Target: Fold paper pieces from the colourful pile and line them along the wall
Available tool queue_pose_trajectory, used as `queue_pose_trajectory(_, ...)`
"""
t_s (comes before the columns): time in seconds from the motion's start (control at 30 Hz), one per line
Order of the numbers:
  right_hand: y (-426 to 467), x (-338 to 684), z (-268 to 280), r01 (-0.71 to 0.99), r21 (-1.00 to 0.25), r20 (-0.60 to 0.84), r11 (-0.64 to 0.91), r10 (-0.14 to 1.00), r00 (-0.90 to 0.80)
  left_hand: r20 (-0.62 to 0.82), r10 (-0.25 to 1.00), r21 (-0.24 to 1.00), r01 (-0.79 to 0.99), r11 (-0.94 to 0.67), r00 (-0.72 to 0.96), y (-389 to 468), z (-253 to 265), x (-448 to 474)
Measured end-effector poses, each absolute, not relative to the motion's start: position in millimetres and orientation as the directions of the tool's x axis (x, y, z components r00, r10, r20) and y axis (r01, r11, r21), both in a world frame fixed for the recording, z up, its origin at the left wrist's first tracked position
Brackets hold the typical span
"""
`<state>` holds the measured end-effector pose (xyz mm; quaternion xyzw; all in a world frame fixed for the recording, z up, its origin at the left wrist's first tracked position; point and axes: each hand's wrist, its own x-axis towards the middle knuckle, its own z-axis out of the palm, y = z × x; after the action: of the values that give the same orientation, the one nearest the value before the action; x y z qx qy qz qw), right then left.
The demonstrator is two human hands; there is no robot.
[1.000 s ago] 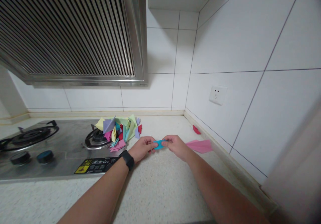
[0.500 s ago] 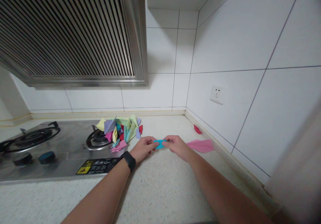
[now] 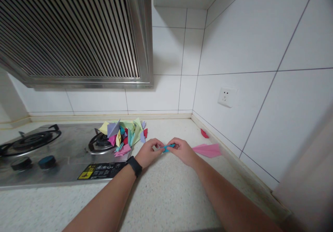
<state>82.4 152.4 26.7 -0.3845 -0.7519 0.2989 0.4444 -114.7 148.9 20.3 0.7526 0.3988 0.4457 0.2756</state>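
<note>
Between my two hands is a small piece of folded blue paper (image 3: pixel 166 148), held just over the speckled countertop (image 3: pixel 166 190). My left hand (image 3: pixel 150 151), with a dark watch on its wrist, pinches the paper's left end. My right hand (image 3: pixel 183 151) grips the other end between thumb and fingers. Part of the paper is covered by my fingertips. Just right of my right hand lies a pink folded paper (image 3: pixel 208 150). Farther back, by the wall, rests a small red folded paper (image 3: pixel 204 133).
A pile of colourful folded papers (image 3: pixel 125 136) covers part of the right burner on the gas stove (image 3: pixel 67 171). A range hood (image 3: pixel 78 37) hangs above at left. A wall socket (image 3: pixel 227 97) sits on the tiled wall at right.
The blue paper has turned from a flat, broad face to a narrower, bent shape between my fingers. My hands stay in about the same place.
</note>
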Motion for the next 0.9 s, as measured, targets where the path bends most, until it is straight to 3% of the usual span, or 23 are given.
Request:
queue_pose_trajectory(0.27, 158, 84, 27, 0.003, -0.918, 0.389, 0.397, 0.901, -0.191, 0.398, 0.876, 0.864, 0.209, -0.458, 0.271, 143, 24, -109)
queue_pose_trajectory(0.67, 158, 79, 21, 0.048, -0.921, 0.356, 0.386, 0.886, -0.298, 0.433, 0.863, 0.853, 0.190, -0.486, 0.261, 150, 19, -110)
queue_pose_trajectory(0.9, 159, 80, 17, 0.149, -0.893, 0.354, 0.425, 0.867, -0.350, 0.324, 0.899, 0.917, 0.134, -0.374, 0.296, 147, 19, -109)
